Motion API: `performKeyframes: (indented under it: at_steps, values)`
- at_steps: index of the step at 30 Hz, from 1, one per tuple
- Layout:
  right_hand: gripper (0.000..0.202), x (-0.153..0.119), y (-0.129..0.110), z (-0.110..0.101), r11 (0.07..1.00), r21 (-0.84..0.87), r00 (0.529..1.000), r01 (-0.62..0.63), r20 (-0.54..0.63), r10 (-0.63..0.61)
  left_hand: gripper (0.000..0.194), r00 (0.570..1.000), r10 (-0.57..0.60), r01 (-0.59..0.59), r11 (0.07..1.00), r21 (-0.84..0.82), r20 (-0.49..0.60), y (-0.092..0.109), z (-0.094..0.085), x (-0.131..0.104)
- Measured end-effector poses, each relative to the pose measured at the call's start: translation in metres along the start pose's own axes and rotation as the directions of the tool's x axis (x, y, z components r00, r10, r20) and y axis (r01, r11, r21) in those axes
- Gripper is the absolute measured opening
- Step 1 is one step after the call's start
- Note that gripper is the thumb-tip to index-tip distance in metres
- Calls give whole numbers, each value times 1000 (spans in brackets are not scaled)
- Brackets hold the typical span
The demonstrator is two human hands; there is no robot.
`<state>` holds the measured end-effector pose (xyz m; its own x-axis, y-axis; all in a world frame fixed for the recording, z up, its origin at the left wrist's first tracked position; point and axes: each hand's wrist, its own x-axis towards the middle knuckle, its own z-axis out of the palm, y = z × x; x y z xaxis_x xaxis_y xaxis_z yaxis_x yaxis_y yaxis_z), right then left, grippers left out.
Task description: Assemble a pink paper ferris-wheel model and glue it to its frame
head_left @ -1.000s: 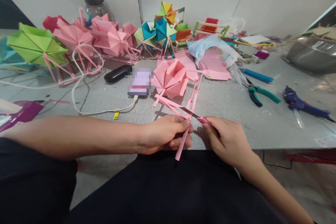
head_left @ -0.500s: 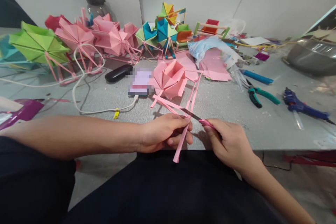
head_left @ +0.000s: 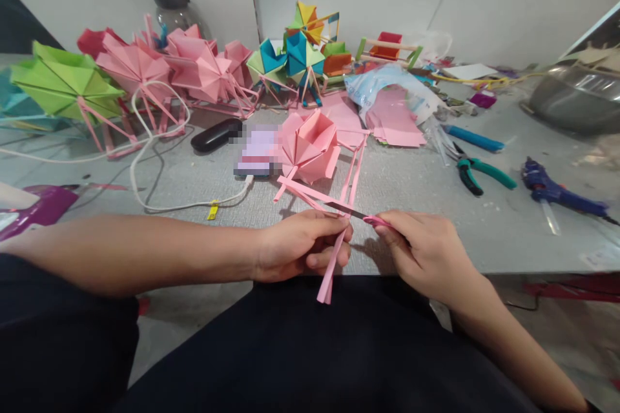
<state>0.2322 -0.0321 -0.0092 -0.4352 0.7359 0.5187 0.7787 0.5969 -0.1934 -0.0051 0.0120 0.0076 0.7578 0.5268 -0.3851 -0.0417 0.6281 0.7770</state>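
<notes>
My left hand [head_left: 305, 242] pinches pink paper strips [head_left: 332, 271] between thumb and fingers near the table's front edge; their loose ends hang below the fingers. In my right hand [head_left: 429, 248] is a knife with a pink handle [head_left: 375, 221]. Its dark blade [head_left: 346, 209] lies across the strips, just above my left thumb. Just beyond my hands stands a folded pink paper wheel [head_left: 310, 147], with paper-strip legs [head_left: 354, 171] running from it toward my left hand. My fingers partly hide the strips.
Finished paper wheels [head_left: 140, 64] line the back left. A phone [head_left: 255, 153] with a white cable [head_left: 194, 204] and a black case [head_left: 216, 135] lie left of the pink wheel. Pliers [head_left: 484, 171], a blue glue gun [head_left: 557, 190] and a metal bowl [head_left: 571, 100] occupy the right.
The knife blade has shifted slightly left and now lies flatter across the strips. Two strip ends show apart below my left hand. The whole view has moved a little.
</notes>
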Motion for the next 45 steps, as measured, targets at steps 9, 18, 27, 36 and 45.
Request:
performKeyframes:
  at_steps: [9, 18, 27, 36, 45]
  values:
    - [35, 3, -6, 4, 998, -56, 1000, -3, -9, 3, 32, 1000, -5, 5, 1000, -6, 12, 0, 0, 0]
    - [38, -3, -1, -1, 1000, -13, 999, -22, 34, 23, 31, 1000, -13, 13, 1000, 13, 23, 0, -2, -2]
    - [32, -11, -2, -4, 999, 14, 999, -35, 21, 35, 33, 999, -3, 4, 1000, -10, 40, 0, -2, -2]
    - [30, -6, -5, -1, 999, 16, 1000, -27, 7, 27, 32, 997, -14, 15, 1000, -6, 73, 0, -5, 0]
    - [32, 5, -10, 1, 1000, -9, 1000, 9, 1, -9, 31, 997, -14, 17, 999, -45, 74, 0, -5, 0]
